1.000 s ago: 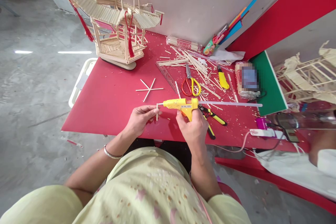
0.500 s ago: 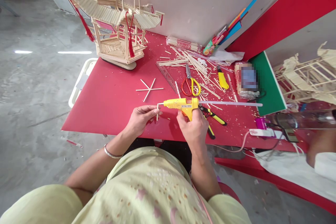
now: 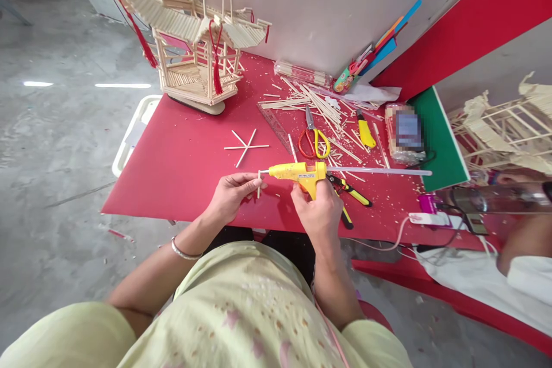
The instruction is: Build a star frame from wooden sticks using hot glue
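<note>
My right hand (image 3: 318, 207) is closed round the handle of a yellow glue gun (image 3: 297, 172), and a long clear glue stick (image 3: 379, 171) sticks out of its back end. The gun's nozzle points left and meets a short wooden stick (image 3: 259, 185). Between thumb and fingers, my left hand (image 3: 235, 192) pinches that stick upright. Just beyond my hands, a star of crossed wooden sticks (image 3: 246, 147) lies flat on the red table (image 3: 181, 155). Scissors (image 3: 314, 138) with one red and one yellow handle lie behind the gun. Black-and-yellow pliers (image 3: 351, 191) rest partly behind my right hand.
A wooden-stick pavilion model (image 3: 198, 69) with red tassels stands at the back left. Loose sticks (image 3: 319, 104), a clear ruler (image 3: 275, 125) and a yellow utility knife (image 3: 365, 129) lie at the back. A power strip (image 3: 435, 218) and another person's arm (image 3: 524, 238) are at the right.
My hands, the glue gun and the short stick hold almost the same position. At the far right, the other person's arm and sleeve have shifted slightly left.
</note>
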Tool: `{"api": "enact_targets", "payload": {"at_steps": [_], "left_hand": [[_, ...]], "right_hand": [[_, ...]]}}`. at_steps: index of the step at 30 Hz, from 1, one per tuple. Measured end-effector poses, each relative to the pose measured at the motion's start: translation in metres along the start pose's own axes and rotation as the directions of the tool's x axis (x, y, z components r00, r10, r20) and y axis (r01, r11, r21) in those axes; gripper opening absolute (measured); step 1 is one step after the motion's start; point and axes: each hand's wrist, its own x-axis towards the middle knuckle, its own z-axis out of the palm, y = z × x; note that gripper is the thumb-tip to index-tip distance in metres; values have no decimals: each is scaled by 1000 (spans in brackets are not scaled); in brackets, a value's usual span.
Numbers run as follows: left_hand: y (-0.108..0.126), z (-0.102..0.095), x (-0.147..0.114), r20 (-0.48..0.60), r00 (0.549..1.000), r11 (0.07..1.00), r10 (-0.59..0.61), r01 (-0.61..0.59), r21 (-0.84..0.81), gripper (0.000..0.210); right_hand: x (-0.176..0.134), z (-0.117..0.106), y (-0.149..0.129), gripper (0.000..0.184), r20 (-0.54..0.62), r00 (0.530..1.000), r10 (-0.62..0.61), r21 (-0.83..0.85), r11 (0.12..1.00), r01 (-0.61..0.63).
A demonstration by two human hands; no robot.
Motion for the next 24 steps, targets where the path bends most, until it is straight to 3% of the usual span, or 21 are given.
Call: {"api": "enact_targets", "payload": {"at_steps": [24], "left_hand": [[-1, 1, -1, -9, 1000, 1000, -1, 1, 7, 35]], "right_hand": [[-3, 1, 3, 21, 1, 1000, 13, 19, 1000, -13]]}}
